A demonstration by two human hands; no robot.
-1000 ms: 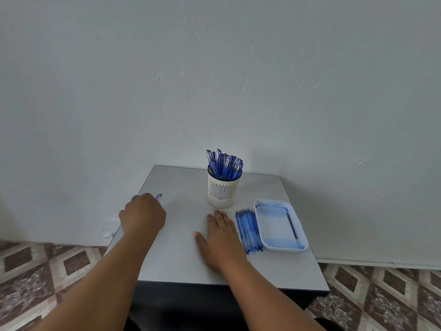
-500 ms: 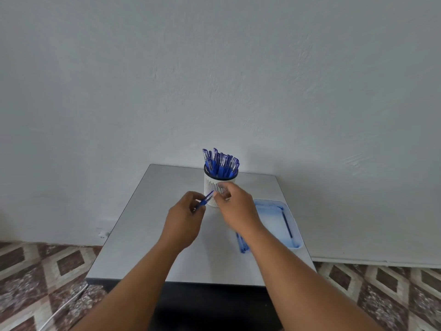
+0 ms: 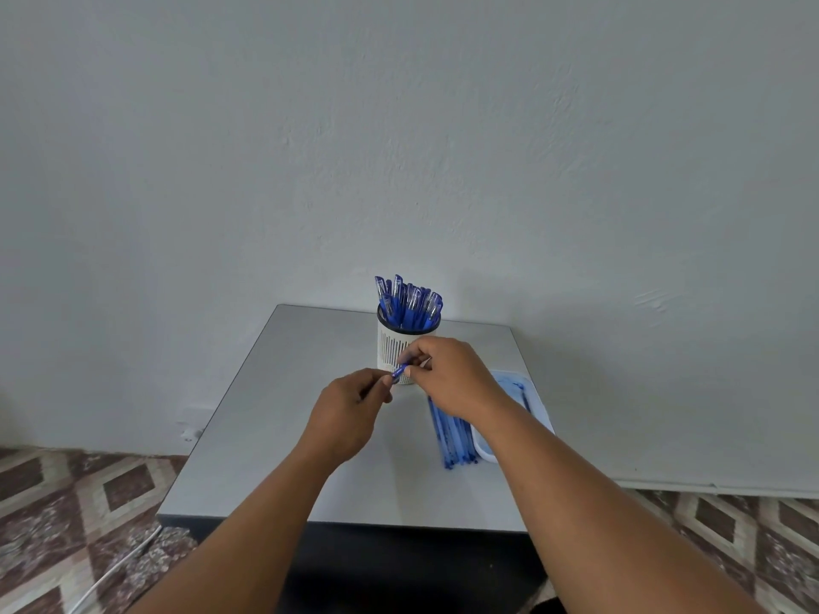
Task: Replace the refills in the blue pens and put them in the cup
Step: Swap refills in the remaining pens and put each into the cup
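Note:
A blue pen (image 3: pixel 399 370) is held in the air just in front of the white slotted cup (image 3: pixel 390 347). My left hand (image 3: pixel 350 414) grips its lower end, and my right hand (image 3: pixel 447 376) pinches its upper end. Only a short piece of the pen shows between the fingers. The cup stands at the back of the grey table (image 3: pixel 283 392) with several blue pens (image 3: pixel 407 303) upright in it. A row of blue refills (image 3: pixel 450 438) lies on the table under my right wrist, partly hidden.
A white tray (image 3: pixel 518 392) with a blue inside sits right of the refills, holding one thin dark refill (image 3: pixel 525 398). The table stands against a plain wall. Patterned floor tiles lie on both sides, with a white cable (image 3: pixel 115 569) at the lower left.
My left hand lifted a pen from the table's left side and brought it to the middle. My right hand left the table and took the pen's other end.

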